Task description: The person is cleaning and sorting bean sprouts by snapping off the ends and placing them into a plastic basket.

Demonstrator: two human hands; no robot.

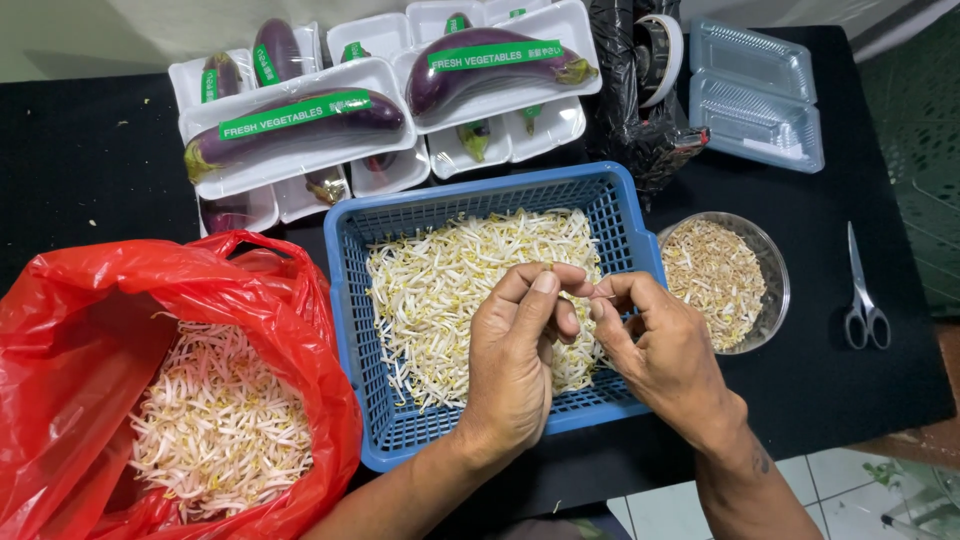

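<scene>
Head view: both hands are working over the blue basket [352,300], which is sitting at centre on the black table [90,170]. The left hand [515,360] and right hand [660,345] are meeting fingertip to fingertip, pinching a single bean sprout [598,292] between them; fingers are curling inward, wrists are angling in from the near edge. For clean work, pinching close to the tip seems advisable. The red bag [70,320] is lying left, the steel bowl [778,285] right, packed eggplants [300,115] far.
</scene>
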